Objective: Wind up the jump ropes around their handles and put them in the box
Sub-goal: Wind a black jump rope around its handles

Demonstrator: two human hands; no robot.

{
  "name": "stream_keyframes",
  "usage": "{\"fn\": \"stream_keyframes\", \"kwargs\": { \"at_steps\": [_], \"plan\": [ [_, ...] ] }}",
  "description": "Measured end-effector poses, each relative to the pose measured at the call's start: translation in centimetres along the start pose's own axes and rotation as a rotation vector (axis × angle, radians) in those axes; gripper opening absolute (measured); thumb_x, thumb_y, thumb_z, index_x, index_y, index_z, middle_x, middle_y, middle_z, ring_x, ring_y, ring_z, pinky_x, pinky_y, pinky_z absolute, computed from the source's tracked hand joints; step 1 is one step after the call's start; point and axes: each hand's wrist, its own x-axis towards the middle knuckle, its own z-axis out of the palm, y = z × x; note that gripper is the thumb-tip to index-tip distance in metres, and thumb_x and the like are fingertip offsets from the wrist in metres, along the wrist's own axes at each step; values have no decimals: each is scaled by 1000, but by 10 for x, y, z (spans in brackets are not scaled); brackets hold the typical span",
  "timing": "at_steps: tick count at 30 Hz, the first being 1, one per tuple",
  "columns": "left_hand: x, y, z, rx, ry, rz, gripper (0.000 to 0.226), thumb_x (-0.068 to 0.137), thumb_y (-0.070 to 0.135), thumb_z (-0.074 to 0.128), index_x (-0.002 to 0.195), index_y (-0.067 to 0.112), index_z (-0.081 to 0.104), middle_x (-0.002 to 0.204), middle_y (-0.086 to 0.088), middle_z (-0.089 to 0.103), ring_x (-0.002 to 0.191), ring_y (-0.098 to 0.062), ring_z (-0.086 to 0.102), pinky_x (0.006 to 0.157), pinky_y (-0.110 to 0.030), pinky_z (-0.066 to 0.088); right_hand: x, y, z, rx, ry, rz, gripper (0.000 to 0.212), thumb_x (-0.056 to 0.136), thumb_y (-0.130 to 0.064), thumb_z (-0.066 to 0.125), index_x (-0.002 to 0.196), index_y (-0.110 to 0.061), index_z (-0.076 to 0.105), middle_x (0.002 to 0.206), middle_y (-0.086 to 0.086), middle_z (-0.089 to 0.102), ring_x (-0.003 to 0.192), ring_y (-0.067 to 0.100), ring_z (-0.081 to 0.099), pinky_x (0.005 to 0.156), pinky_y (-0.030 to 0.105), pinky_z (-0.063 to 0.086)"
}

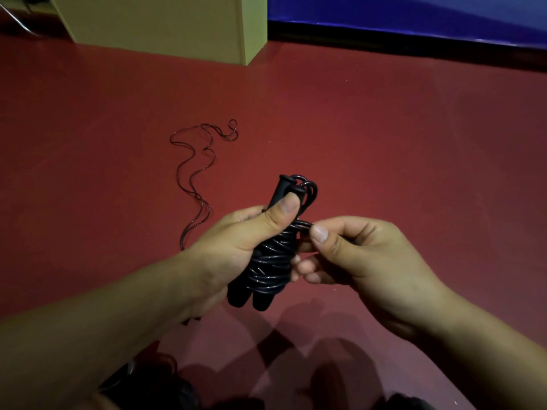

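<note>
My left hand (236,241) grips a black jump rope (268,261) whose two handles lie side by side, with the cord wound in many turns around them. Its thumb presses on the handles near their top ends. My right hand (349,255) pinches a loop of the same black cord just right of the bundle, between thumb and fingers. A second, thin dark rope (195,176) lies unwound in wavy lines on the red floor, beyond my left hand. The yellow-green box (165,25) stands at the far top left.
The red floor (384,143) stretches around me. A blue mat (414,16) with a dark edge runs along the back right. More dark cord (148,380) lies by my left forearm at the bottom edge.
</note>
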Motion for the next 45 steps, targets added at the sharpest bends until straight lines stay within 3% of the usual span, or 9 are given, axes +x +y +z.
{"fn": "stream_keyframes", "kwargs": {
  "at_steps": [3, 7, 11, 19, 25, 34, 39, 41, 45],
  "plan": [
    [0, 3, 2, -18, -18, -14, 89, 52, 65, 85, 110, 1, 62, 82, -15, 68, 72, -28, 67, 64, -34, 56, 2, -3, 0, 12, 19, 50, 18, 70, -31, 71, 72, -13, 73, 68, 10, 68, 51, 15, 56, 56, 26, 52],
    [-1, 8, 4, -58, -46, -33, 47, 67, 41, 79, 97, 10, 61, 80, -13, 67, 73, -28, 67, 65, -35, 56, 8, -2, -1, 120, 123, 146, 26, 67, -34, 71, 73, -11, 60, 49, -1, 46, 37, 9, 35, 46, 24, 46],
    [-3, 9, 4, -59, -87, -121, 30, 75, 28, 71, 91, 5, 60, 81, -13, 68, 78, -28, 69, 68, -36, 58, 12, -1, -3, 280, 118, 227, 18, 77, -32, 65, 74, -16, 57, 51, -3, 46, 39, 5, 39, 47, 22, 50],
    [-3, 14, 0, -147, -70, -198, 31, 67, 32, 80, 84, 13, 63, 76, -8, 61, 66, -20, 63, 73, -45, 60, 14, -7, -6, 575, 66, 364, 14, 69, -25, 72, 72, -12, 70, 60, 0, 59, 44, 4, 56, 52, 23, 58],
    [-1, 10, -3, -96, -77, -165, 35, 73, 54, 74, 78, 19, 73, 86, -8, 70, 80, -20, 68, 80, -34, 56, 18, -13, -7, 575, 130, 367, 11, 66, -22, 73, 67, -11, 71, 58, 2, 60, 44, 5, 57, 50, 24, 57],
    [3, 10, -4, -203, -123, -268, 54, 92, 40, 51, 132, 4, 56, 112, -10, 61, 97, -23, 59, 87, -39, 48, 15, -8, -3, 607, 138, 385, 9, 72, -18, 70, 75, -11, 67, 61, 4, 58, 46, 7, 58, 54, 26, 59],
    [1, 16, -2, -228, -70, -305, 50, 77, 64, 65, 91, 16, 70, 86, -9, 58, 75, -23, 58, 73, -38, 52, 12, -10, 1, 588, 88, 380, 4, 72, -14, 68, 75, -11, 67, 67, 8, 60, 50, 11, 59, 59, 29, 60],
    [0, 15, 3, -152, -11, -309, 62, 67, 69, 74, 94, 14, 65, 79, -7, 61, 66, -21, 61, 70, -39, 52, 10, -11, 1, 571, 68, 366, 8, 70, -16, 70, 75, -11, 67, 67, 7, 60, 52, 11, 59, 60, 30, 61],
    [1, 15, 7, -73, 40, -299, 51, 60, 50, 75, 95, 14, 64, 73, -4, 61, 57, -18, 59, 63, -34, 51, 11, -11, 0, 494, 61, 312, 17, 71, -29, 72, 71, -12, 69, 65, 5, 60, 53, 11, 57, 62, 30, 60]
  ]
}}
